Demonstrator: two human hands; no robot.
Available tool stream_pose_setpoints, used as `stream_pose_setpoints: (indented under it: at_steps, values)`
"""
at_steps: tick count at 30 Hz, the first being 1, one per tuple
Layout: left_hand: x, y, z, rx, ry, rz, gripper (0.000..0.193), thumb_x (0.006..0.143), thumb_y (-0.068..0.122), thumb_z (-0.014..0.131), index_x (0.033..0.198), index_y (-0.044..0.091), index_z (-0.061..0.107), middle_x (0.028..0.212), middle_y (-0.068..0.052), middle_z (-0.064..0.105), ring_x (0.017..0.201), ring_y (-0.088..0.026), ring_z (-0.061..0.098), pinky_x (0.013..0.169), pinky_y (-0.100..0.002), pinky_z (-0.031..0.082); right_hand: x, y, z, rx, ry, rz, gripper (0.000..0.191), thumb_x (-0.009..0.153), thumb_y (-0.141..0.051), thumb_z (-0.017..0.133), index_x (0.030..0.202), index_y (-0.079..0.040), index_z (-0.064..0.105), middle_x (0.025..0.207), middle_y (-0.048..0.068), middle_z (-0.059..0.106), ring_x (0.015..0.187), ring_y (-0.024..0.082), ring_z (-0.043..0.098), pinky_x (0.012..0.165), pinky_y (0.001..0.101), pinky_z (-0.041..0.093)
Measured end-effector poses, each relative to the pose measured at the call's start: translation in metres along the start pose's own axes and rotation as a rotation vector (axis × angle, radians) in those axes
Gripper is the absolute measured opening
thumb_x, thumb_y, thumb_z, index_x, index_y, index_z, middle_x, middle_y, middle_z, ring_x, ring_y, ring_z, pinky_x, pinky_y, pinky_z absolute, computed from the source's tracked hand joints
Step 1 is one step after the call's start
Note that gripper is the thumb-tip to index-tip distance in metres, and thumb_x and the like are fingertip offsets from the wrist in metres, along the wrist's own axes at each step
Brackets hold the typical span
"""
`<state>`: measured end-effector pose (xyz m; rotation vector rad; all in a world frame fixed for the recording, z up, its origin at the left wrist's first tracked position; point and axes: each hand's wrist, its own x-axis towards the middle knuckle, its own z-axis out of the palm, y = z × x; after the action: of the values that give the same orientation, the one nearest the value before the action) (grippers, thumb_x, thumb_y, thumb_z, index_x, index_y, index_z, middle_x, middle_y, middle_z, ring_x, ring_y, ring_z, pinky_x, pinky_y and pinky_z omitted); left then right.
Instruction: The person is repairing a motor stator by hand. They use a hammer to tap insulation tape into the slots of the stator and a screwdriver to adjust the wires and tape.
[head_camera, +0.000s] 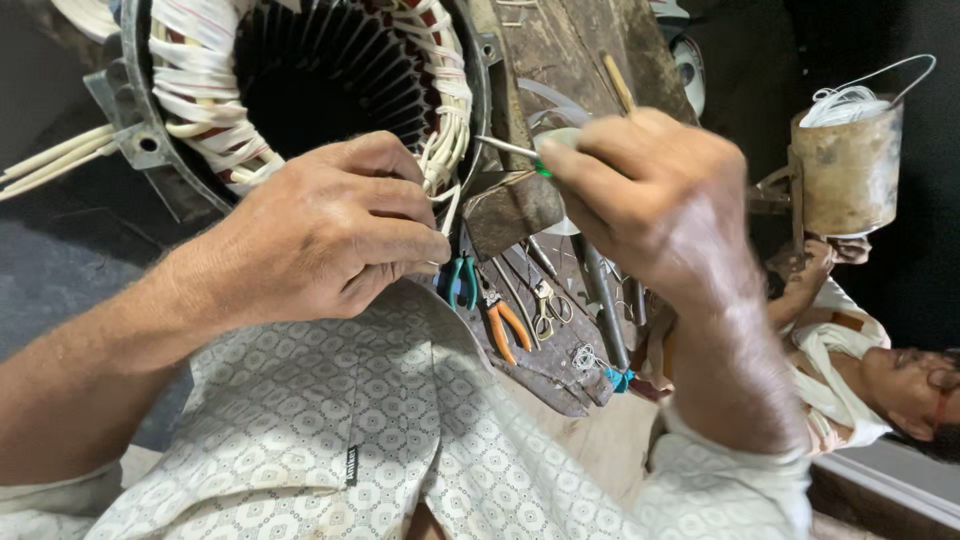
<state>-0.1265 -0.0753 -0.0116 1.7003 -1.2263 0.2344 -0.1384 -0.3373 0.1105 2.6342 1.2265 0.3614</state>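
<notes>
A large motor stator (300, 60) with a dark slotted core and white-taped windings fills the top left. My left hand (320, 235) presses against the winding's lower rim, its fingers curled around white sleeved leads (440, 175). My right hand (650, 195) holds a thin metal tool with a green handle (510, 150), its tip pointing left toward the windings. A thin wooden stick (618, 82) pokes up behind that hand.
A worn wooden board (570, 45) lies behind the stator. Below the hands sit teal-handled pliers (460, 280), orange-handled pliers (505, 328), scissors (548, 305) and metal rods. A rusty can with wire (848, 165) stands right. Another person (860, 370) is at lower right.
</notes>
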Motion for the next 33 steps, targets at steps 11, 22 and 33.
stream_pose_setpoints:
  at_steps: [11,22,33]
  values:
    - [0.005,-0.004,-0.026,-0.047,-0.007,-0.011,0.022,0.079,0.017,0.083,0.098,0.008,0.076,0.089,-0.004,0.071,0.094,-0.026,0.064,0.085,-0.041,0.055,0.1,0.017,-0.005,-0.207,-0.534,-0.164,0.014,0.089,-0.025,0.08,0.078,-0.017,0.076,0.07,0.003,0.07,0.063,0.017,0.071,0.055,0.0334,0.058]
    - [0.007,-0.015,-0.011,-0.056,0.048,-0.018,0.022,0.076,0.003,0.079,0.096,0.011,0.077,0.091,-0.002,0.073,0.103,-0.024,0.066,0.091,-0.039,0.057,0.093,0.033,0.027,0.201,-0.446,-0.124,0.025,0.078,-0.03,0.084,0.081,-0.008,0.074,0.07,0.009,0.071,0.069,0.028,0.073,0.063,0.0418,0.059]
    - [0.009,-0.013,0.012,0.045,0.105,0.002,0.022,0.085,0.001,0.076,0.103,0.013,0.08,0.098,-0.003,0.077,0.098,-0.023,0.069,0.086,-0.037,0.06,0.076,-0.009,0.015,0.194,-0.515,0.013,0.006,0.09,-0.01,0.07,0.093,-0.006,0.073,0.07,0.012,0.072,0.063,0.024,0.074,0.057,0.0386,0.061]
